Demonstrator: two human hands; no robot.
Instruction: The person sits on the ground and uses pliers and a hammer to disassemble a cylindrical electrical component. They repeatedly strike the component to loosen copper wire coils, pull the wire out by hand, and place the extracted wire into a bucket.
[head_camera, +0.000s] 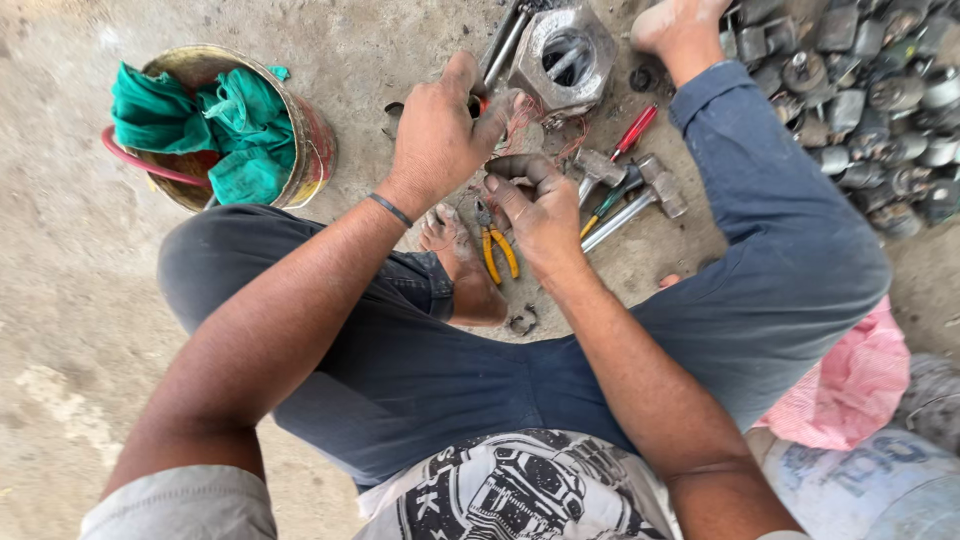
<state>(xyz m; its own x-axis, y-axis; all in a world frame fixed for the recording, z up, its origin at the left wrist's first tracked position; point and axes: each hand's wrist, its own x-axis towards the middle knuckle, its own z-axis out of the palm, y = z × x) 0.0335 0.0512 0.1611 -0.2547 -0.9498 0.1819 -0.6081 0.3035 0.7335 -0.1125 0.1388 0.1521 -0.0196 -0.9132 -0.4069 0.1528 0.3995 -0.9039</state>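
Seated on the floor (60, 250), knees spread, blue trousers (430, 370); printed shirt at the bottom edge. White sack (880, 485) with dark lettering at bottom right, pink cloth (855, 385) just above it beside the right thigh. Right hand (540, 205) low between the legs, fingers curled shut around a small dark part, can't tell what it is. Yellow pliers (497, 250) lie on the floor just below that hand, next to a bare foot (460, 255). Left hand (440, 130), dark band on the wrist, fingers pinched on something small with a bit of red showing; thin copper wire (525, 115) tangled just beside it. Right of the hands: hammer (640, 200), green-handled screwdriver (605, 205), red screwdriver (635, 130), all close together. Further out, grey metal housing (565, 55) with a round opening, touching the wire area. Rusty round tin (305, 130) at left holds green cloth (215, 125) and a pink hose. Pile of grey metal parts (870, 90) crowds the top right. Open dusty concrete all along the left side.
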